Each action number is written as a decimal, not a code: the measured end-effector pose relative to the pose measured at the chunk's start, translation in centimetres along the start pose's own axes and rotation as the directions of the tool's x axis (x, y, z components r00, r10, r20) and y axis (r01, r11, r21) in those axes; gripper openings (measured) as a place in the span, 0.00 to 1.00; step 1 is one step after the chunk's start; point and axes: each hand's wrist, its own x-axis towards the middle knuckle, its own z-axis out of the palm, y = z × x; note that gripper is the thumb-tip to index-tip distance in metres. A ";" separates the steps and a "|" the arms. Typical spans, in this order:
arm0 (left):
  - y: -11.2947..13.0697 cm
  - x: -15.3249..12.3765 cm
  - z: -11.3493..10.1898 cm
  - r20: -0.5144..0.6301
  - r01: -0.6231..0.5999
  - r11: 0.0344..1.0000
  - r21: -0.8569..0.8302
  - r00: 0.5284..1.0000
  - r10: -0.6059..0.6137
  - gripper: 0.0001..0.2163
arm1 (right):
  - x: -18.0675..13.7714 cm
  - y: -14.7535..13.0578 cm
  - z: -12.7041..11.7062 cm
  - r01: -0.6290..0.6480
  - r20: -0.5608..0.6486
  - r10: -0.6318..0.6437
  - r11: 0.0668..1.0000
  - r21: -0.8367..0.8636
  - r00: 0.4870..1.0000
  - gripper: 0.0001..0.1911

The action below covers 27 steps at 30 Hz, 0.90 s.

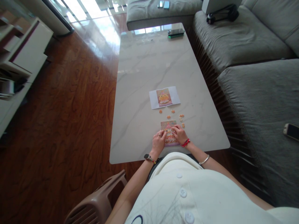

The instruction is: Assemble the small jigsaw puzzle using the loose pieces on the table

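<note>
A small pink-and-orange jigsaw puzzle [168, 133] lies flat near the table's near edge. Loose orange pieces [173, 111] are scattered just beyond it.

You're in a home living room. Long marble-look coffee table [149, 68] sits on glossy reddish wood floor [70, 109]. Grey sectional sofa [245, 40] wraps the far end and right side, with a phone [291, 131] lying on a cushion. White low shelving unit [21, 53] stands at left. Bright daylight from a window or glass door reflects on the floor at top. Brown plastic stool [98, 202] is under you.
</note>
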 end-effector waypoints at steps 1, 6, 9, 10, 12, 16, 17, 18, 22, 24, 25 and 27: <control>0.1 0.1 -0.2 0.001 0.005 1.000 0.004 1.000 -0.005 0.15 | 0.0 0.2 -0.3 -0.012 -0.004 0.012 1.000 -0.005 1.000 0.08; 0.4 0.8 -0.9 -0.006 0.025 0.999 -0.021 1.000 -0.025 0.11 | 0.2 0.3 -1.3 -0.023 0.038 0.025 0.998 -0.061 0.999 0.09; 0.4 1.0 -0.9 -0.008 0.021 0.999 -0.037 1.000 -0.021 0.10 | 0.8 -0.7 -1.0 0.064 0.132 -0.047 0.990 -0.126 0.990 0.10; 0.3 1.1 -0.8 -0.009 0.019 0.999 -0.039 1.000 -0.019 0.11 | 1.0 -1.2 -0.8 0.092 0.160 -0.067 0.984 -0.152 0.985 0.08; 0.2 1.1 -0.7 -0.014 0.022 0.999 -0.040 1.000 -0.023 0.11 | 1.4 -2.0 -0.4 0.128 0.203 -0.086 0.971 -0.202 0.975 0.05; 0.0 1.1 -0.6 -0.023 0.034 0.999 -0.035 0.999 -0.035 0.13 | 1.7 -2.1 -0.9 0.159 0.217 -0.105 0.954 -0.252 0.971 0.07; 0.0 1.1 -0.6 -0.024 0.032 0.999 -0.033 0.999 -0.033 0.13 | 1.7 -1.7 -1.3 0.154 0.200 -0.105 0.957 -0.247 0.974 0.06; -0.1 1.2 -0.6 -0.024 0.030 0.999 -0.031 0.999 -0.031 0.13 | 1.7 -1.3 -1.8 0.139 0.174 -0.098 0.961 -0.241 0.980 0.05; -0.1 1.6 -0.5 -0.029 0.040 0.999 -0.021 0.999 -0.041 0.13 | 1.9 0.2 -3.3 0.096 0.122 -0.068 0.967 -0.235 0.990 0.10; -0.1 1.9 -0.5 -0.033 0.053 0.998 -0.017 0.998 -0.053 0.12 | 2.2 0.2 -3.1 0.144 0.182 -0.100 0.958 -0.246 0.978 0.11; -0.1 2.1 -0.6 -0.035 0.059 0.998 -0.016 0.998 -0.060 0.12 | 2.4 0.0 -2.8 0.170 0.216 -0.115 0.952 -0.255 0.970 0.10; -0.3 2.5 -0.7 -0.039 0.077 0.997 -0.021 0.996 -0.078 0.11 | 2.7 -0.6 -2.0 0.203 0.266 -0.127 0.938 -0.281 0.956 0.06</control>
